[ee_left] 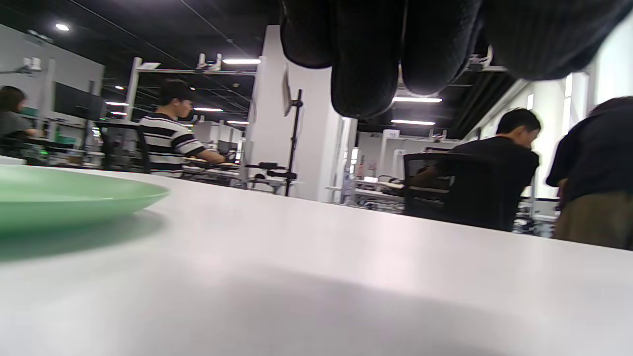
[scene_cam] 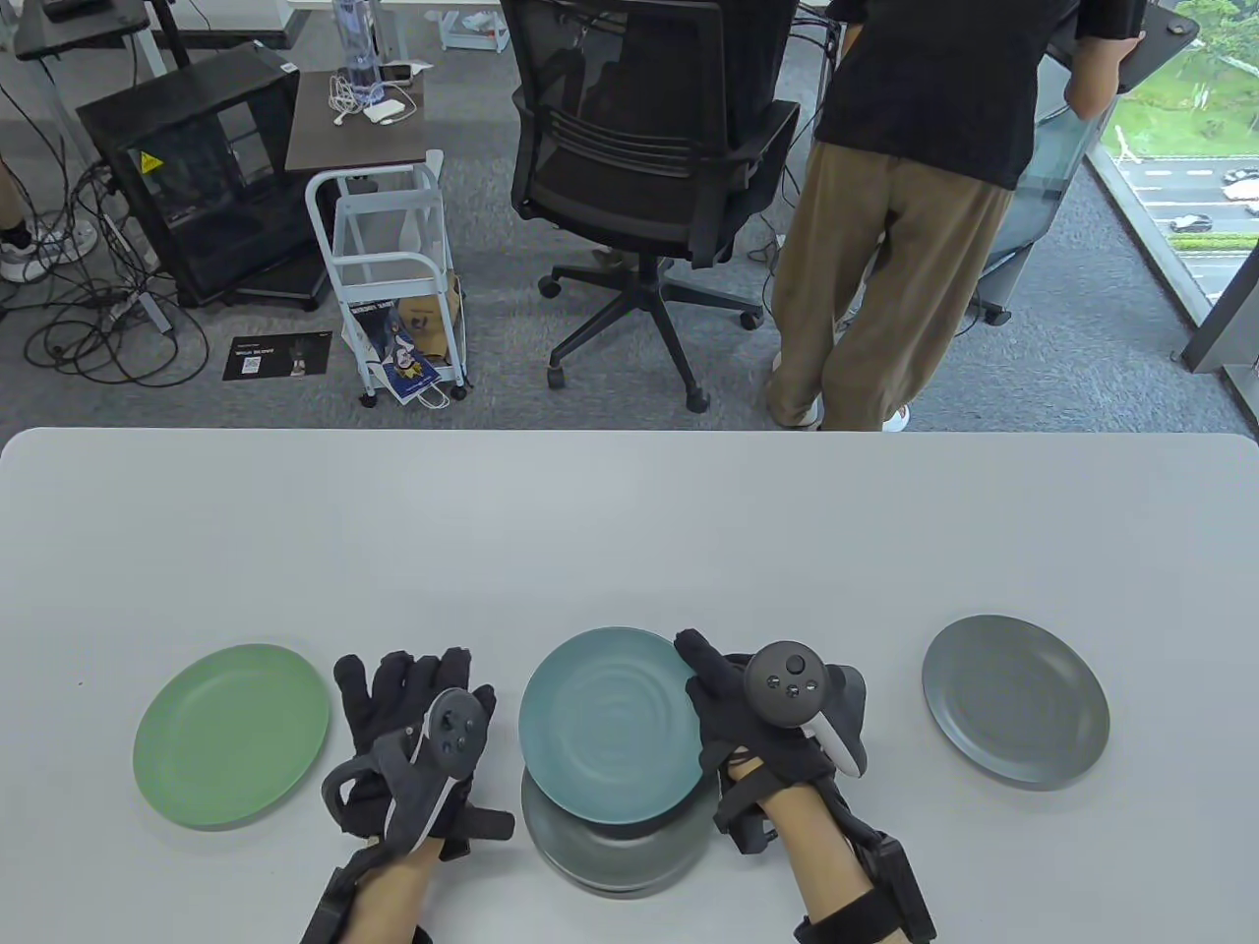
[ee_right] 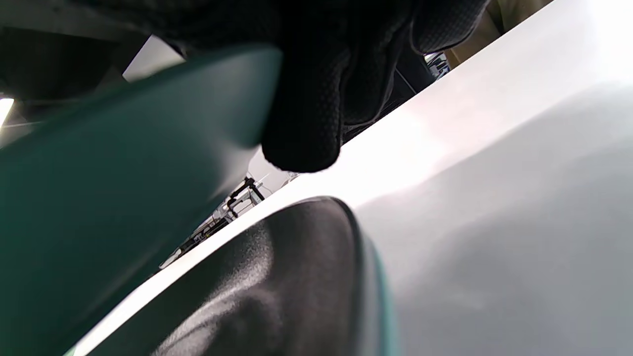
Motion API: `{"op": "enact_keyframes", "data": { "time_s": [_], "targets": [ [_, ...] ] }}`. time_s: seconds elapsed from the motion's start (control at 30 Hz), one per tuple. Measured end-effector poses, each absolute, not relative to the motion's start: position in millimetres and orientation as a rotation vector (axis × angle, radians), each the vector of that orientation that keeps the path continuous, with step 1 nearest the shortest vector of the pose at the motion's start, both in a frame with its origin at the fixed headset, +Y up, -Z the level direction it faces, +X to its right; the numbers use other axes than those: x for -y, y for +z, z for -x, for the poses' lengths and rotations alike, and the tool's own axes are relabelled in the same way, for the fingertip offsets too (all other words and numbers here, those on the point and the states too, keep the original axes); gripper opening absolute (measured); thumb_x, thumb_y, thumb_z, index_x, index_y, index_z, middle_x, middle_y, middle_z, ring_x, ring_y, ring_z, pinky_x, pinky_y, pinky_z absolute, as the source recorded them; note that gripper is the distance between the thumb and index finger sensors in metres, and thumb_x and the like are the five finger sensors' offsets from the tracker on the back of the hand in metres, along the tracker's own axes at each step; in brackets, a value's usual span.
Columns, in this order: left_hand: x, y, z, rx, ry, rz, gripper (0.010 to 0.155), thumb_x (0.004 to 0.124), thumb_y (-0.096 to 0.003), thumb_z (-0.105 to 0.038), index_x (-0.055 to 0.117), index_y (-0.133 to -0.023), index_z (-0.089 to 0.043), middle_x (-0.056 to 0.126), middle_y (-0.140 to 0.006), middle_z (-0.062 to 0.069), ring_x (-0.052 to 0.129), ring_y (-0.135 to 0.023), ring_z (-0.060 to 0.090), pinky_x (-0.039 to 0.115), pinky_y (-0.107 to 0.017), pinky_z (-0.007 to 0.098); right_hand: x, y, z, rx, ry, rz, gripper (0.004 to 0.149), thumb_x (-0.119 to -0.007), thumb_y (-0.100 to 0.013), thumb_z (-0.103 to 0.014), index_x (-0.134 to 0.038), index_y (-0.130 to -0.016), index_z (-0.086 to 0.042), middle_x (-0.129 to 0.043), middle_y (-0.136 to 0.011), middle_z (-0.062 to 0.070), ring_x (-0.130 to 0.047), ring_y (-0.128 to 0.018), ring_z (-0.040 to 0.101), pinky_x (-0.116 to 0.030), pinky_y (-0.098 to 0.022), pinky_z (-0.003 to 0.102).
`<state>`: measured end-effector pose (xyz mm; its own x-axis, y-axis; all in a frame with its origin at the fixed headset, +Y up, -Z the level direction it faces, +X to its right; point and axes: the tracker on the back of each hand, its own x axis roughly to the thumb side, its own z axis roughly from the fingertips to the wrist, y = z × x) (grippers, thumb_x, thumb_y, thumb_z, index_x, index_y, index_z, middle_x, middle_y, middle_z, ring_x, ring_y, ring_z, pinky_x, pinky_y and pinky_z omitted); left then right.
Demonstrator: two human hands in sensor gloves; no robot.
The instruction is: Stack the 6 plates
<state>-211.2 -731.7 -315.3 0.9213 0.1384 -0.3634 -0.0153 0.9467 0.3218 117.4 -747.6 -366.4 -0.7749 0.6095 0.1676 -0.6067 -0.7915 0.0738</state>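
Holding a round teal-blue plate [scene_cam: 610, 726] by its 3 o'clock rim, the right hand [scene_cam: 777, 733] keeps it tilted above a low stack of dark grey plates [scene_cam: 615, 851] at 6 o'clock on the white counter [scene_cam: 629, 531]. In the right wrist view the fingers [ee_right: 301, 123] pinch the teal rim, clear of the stack's top plate.

- Left hand [scene_cam: 418, 747]: palm down at 7 o'clock, fingers spread and holding nothing; whether it touches the counter cannot be told.
- Round pale green plate [scene_cam: 231, 735]: alone at 8 o'clock, beside the left hand.
- Round grey plate [scene_cam: 1015, 713]: alone at 4 o'clock, well apart from the stack.

Progress, as judged: stack begun, its plate count unreadable; teal plate not yet seated; green and grey plates left to collect.
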Motion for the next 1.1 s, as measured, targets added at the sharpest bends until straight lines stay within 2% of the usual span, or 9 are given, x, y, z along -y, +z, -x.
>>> {"op": "enact_keyframes", "data": {
  "time_s": [0.3, 0.43, 0.5, 0.87, 1.1],
  "targets": [
    [741.4, -320.5, 241.0, -0.599, 0.061, -0.258, 0.061, 0.080, -0.0320, -0.064, 0.074, -0.090, -0.046, 0.084, -0.094, -0.019, 0.067, -0.104, 0.009, 0.025, -0.092, 0.047, 750.3, -364.9, -115.0, -0.038, 2.547, -0.310, 0.045, -0.070, -0.055, -0.032, -0.065, -0.100, -0.028, -0.095, -0.071, -0.004, -0.072, -0.089, 0.023, -0.044, -0.077, 0.055],
    [742.7, -322.8, 250.0, -0.659, 0.026, -0.193, 0.065, 0.082, -0.0311, -0.064, 0.071, -0.092, -0.046, 0.081, -0.097, -0.019, 0.065, -0.105, 0.009, 0.025, -0.091, 0.047, 749.3, -362.0, -111.8, -0.002, 2.656, -0.336, 0.042, -0.073, -0.054, -0.040, -0.071, -0.096, -0.032, -0.074, -0.100, -0.001, -0.052, -0.100, 0.030, -0.037, -0.077, 0.056],
    [743.6, -324.1, 254.6, -0.684, 0.023, -0.162, 0.067, 0.083, -0.0309, -0.064, 0.069, -0.094, -0.046, 0.079, -0.099, -0.018, 0.063, -0.107, 0.010, 0.024, -0.091, 0.047, 748.5, -360.6, -111.9, 0.043, 2.679, -0.320, 0.045, -0.073, -0.054, -0.044, -0.069, -0.097, -0.031, -0.067, -0.106, 0.002, -0.048, -0.102, 0.032, -0.035, -0.078, 0.057],
    [743.7, -324.6, 292.4, -0.916, -0.013, 0.101, 0.077, 0.088, -0.0296, -0.064, 0.061, -0.099, -0.044, 0.073, -0.104, -0.016, 0.059, -0.108, 0.014, 0.023, -0.090, 0.049, 753.2, -362.5, -120.4, 0.077, 2.748, -0.268, 0.049, -0.071, -0.055, -0.047, -0.065, -0.100, -0.031, -0.068, -0.107, 0.003, -0.048, -0.102, 0.032, -0.036, -0.078, 0.057],
    [757.7, -329.2, 307.2, -0.955, 0.012, 0.225, 0.076, 0.089, -0.0294, -0.063, 0.063, -0.098, -0.042, 0.074, -0.102, -0.016, 0.059, -0.108, 0.014, 0.021, -0.090, 0.049, 754.2, -361.4, -120.0, 0.056, 2.729, -0.271, 0.049, -0.071, -0.055, -0.047, -0.065, -0.100, -0.030, -0.069, -0.106, 0.003, -0.049, -0.102, 0.032, -0.036, -0.078, 0.056]
  ]
}}
